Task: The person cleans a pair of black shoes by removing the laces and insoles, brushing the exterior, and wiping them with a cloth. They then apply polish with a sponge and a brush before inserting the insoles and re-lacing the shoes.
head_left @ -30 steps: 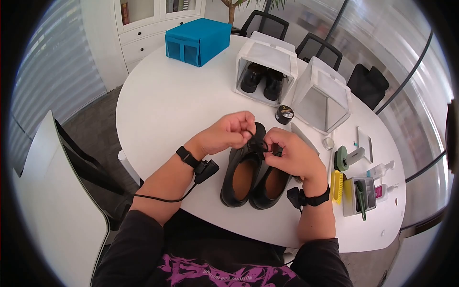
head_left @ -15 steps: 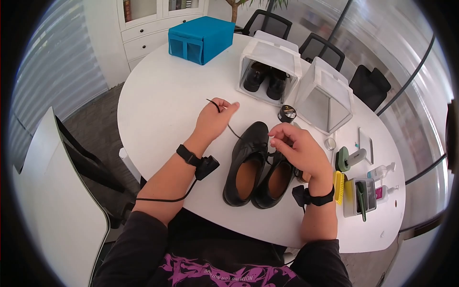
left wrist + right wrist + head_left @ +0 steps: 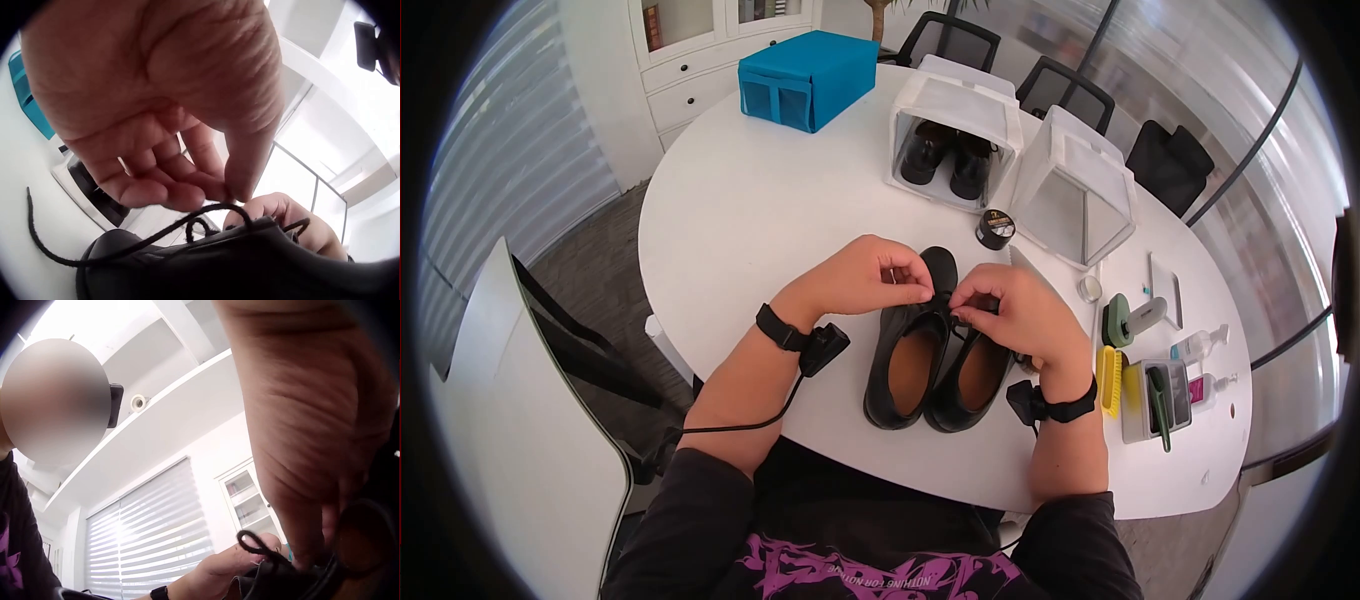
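Observation:
Two black shoes with tan insoles [image 3: 910,375] stand side by side, toes away from the person. Over the left shoe's tongue, the left hand [image 3: 855,280] brings thumb and fingertips together at a black shoelace [image 3: 150,240], whose loose end trails past the toe in the left wrist view. Opposite it, the right hand [image 3: 1030,315] pinches lace close to the knot area, its fingertips partly hidden. A small lace loop [image 3: 253,540] stands up beside the right hand [image 3: 312,419] in the right wrist view.
Beyond the shoes are a round black tin [image 3: 995,229], a white box holding black shoes [image 3: 955,100], another white box [image 3: 1080,180] and a blue box [image 3: 808,80]. At right lie a yellow brush [image 3: 1110,380], green brush [image 3: 1116,320], grey caddy [image 3: 1138,405] and bottles.
The left hand, out to the left with a stretched lace half a second ago, has come back to the shoe's laces. The right hand has moved slightly towards the left shoe and closed its fingertips.

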Motion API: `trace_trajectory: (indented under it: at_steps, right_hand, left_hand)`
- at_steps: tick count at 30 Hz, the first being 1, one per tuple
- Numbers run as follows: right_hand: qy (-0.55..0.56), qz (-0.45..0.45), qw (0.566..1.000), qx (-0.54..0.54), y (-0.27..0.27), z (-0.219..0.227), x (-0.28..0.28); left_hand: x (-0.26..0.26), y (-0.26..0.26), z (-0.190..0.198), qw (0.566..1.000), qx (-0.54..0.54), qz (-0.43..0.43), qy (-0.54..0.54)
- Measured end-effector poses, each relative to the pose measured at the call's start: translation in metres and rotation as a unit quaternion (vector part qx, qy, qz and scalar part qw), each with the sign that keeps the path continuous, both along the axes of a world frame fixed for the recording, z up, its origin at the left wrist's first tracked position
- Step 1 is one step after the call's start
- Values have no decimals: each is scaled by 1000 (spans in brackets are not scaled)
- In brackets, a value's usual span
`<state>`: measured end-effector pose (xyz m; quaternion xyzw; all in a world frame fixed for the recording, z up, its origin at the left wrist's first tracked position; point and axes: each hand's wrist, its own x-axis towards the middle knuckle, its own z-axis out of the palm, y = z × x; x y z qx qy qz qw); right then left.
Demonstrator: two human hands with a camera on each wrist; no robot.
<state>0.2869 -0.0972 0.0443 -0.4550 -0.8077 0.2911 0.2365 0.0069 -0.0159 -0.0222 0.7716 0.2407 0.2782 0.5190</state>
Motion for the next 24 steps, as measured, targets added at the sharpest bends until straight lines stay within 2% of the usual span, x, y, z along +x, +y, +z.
trace_trajectory:
  at_steps: [6, 19, 21, 24]
  right_hand:
    - [-5, 1, 1000, 23, 3, -4, -1]
    - [-62, 6, 998, 32, 6, -14, -3]
    - [-64, 5, 998, 23, 7, -15, -1]
    - [-62, 3, 998, 8, 10, -16, 5]
  left_hand:
    - [2, -1, 1, 998, 57, -11, 20]
    - [12, -2, -16, 997, 57, -40, 23]
    - [9, -4, -9, 995, -67, -55, 47]
    - [4, -1, -8, 992, -94, -68, 52]
